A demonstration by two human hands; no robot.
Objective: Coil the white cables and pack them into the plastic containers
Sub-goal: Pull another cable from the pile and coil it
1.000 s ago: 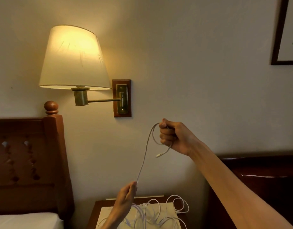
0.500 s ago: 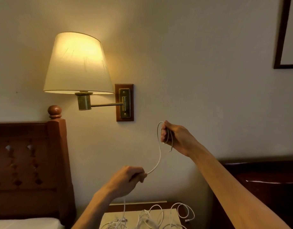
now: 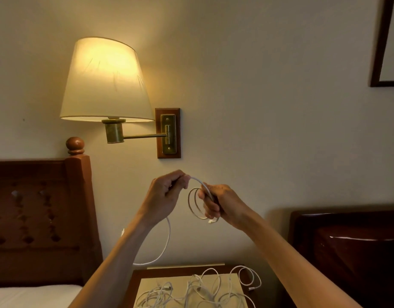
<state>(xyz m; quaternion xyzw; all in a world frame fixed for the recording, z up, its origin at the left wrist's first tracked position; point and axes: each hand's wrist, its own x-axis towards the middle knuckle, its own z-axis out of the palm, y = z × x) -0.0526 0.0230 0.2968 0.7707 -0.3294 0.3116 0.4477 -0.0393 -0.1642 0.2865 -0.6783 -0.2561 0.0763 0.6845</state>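
A white cable (image 3: 195, 204) is held up in front of the wall by both hands. My right hand (image 3: 220, 204) grips a small coil of two or three loops, with the plug end hanging just below the fingers. My left hand (image 3: 167, 193) pinches the same cable a short way to the left, and the loose rest of it hangs down under my left forearm in a long curve (image 3: 167, 243). A tangle of several more white cables (image 3: 198, 290) lies on the bedside table (image 3: 138, 276) below. No plastic containers are in view.
A lit wall lamp (image 3: 107, 81) on a brass arm hangs above and left of my hands. A wooden headboard (image 3: 40, 218) and a white bed (image 3: 33, 295) are at the left. Dark wooden furniture (image 3: 347, 247) stands at the right. A framed picture (image 3: 387, 41) hangs top right.
My left hand has risen from low down to meet my right hand, laying another loop of the cable onto the coil. My right hand has come down and inward a little.
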